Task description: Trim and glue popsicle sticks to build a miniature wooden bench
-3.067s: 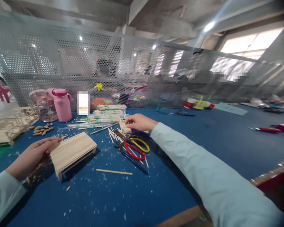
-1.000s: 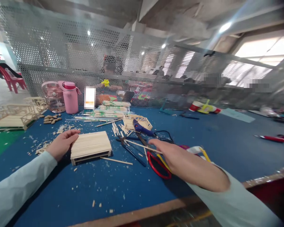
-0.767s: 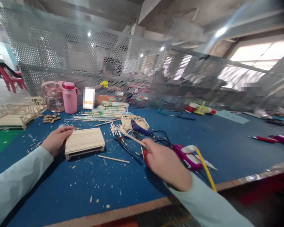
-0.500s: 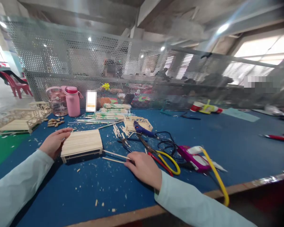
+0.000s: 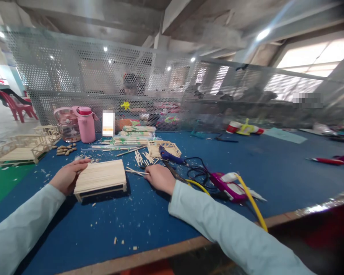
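My left hand grips the left edge of a small platform of thin wooden sticks, which stands on short legs on the blue table. To its right, my right hand pinches thin wooden sticks whose ends point at the platform's right side. Just beyond that hand lie a blue-handled glue gun and a pile of short cut sticks. Scissors with a yellow handle are partly covered by my right hand and sleeve.
Bundles of sticks, a pink bottle, a clear jug and peanuts stand or lie behind. Finished-looking stick models are at left. A purple-and-white tool lies right. A perforated screen borders the back.
My right hand has moved away from me and slightly left with the sticks, and now covers part of the scissors. My left hand still grips the platform. The view has shifted slightly.
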`<action>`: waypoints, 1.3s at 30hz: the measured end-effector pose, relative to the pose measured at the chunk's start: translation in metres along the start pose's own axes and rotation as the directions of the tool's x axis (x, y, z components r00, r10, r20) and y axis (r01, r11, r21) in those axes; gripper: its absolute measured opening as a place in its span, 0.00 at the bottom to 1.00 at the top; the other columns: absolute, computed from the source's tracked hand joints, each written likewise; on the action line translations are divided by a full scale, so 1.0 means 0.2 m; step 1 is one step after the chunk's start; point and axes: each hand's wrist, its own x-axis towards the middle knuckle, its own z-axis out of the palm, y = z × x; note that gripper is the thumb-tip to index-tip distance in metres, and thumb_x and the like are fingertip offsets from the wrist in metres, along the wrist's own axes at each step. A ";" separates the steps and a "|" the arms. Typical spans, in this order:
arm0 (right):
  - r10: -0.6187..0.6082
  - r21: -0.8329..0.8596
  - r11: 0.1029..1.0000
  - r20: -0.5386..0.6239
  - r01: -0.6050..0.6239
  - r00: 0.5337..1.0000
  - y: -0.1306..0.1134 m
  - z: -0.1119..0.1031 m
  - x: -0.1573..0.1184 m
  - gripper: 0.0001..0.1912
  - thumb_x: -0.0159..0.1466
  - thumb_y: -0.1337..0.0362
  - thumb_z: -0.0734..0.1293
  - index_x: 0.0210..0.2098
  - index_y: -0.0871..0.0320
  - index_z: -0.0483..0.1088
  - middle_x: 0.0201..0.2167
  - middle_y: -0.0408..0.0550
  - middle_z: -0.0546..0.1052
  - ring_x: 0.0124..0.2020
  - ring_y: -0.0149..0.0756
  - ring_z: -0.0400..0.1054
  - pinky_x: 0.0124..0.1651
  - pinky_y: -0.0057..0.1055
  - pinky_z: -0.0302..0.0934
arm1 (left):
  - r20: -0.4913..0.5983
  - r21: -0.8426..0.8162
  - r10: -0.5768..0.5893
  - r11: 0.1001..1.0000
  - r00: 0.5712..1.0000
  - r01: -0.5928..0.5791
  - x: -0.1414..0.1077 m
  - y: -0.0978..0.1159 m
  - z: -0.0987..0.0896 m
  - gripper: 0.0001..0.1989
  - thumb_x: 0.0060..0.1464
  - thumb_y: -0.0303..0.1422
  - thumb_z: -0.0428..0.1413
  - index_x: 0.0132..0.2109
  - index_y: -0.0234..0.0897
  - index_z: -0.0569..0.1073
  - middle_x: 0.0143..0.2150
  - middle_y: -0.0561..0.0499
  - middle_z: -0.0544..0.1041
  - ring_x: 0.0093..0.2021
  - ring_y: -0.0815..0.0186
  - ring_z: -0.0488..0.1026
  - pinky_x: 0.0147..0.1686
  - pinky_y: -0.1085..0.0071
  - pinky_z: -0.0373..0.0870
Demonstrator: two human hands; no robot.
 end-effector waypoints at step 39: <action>-0.117 0.575 0.779 -0.257 0.249 0.959 0.10 0.03 0.07 0.08 0.56 0.66 0.62 0.30 0.61 0.73 0.29 0.47 0.77 0.30 0.33 0.69 0.36 0.28 0.60 | 0.214 0.125 0.056 0.989 0.975 -0.084 0.02 -0.19 0.14 0.09 0.39 0.33 0.63 0.29 0.31 0.75 0.17 0.56 0.70 0.16 0.76 0.63 0.18 0.79 0.62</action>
